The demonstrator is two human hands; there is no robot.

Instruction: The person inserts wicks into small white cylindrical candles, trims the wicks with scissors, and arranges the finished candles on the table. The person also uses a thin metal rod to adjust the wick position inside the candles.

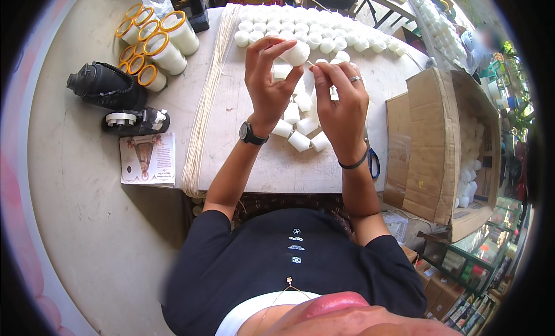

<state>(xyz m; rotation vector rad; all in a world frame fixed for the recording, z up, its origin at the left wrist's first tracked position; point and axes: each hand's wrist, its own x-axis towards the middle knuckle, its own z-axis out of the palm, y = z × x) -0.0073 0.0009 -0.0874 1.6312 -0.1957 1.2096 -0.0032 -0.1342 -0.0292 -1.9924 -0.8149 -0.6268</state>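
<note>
My left hand point(265, 84) grips a short white candle point(296, 54) between thumb and fingers, tilted above the table. My right hand point(342, 102) is closed in a pinch beside it, on a thin pale wick point(310, 63) whose tip shows at the candle's end. How far the wick goes into the candle cannot be seen. Below my hands lie several loose white candles point(299, 141), some on their sides. Beyond them, rows of white candles point(315, 40) stand upright. A long bundle of cream wicks point(209, 113) runs along the left of the white table point(254, 174).
Scissors point(374, 162) with dark blue handles lie beside my right wrist. A cardboard box point(425, 139) holding white pieces stands at the right. To the left are orange-rimmed jars point(167, 55), a black bottle point(107, 84), a tape dispenser point(136, 121) and a printed booklet point(147, 158).
</note>
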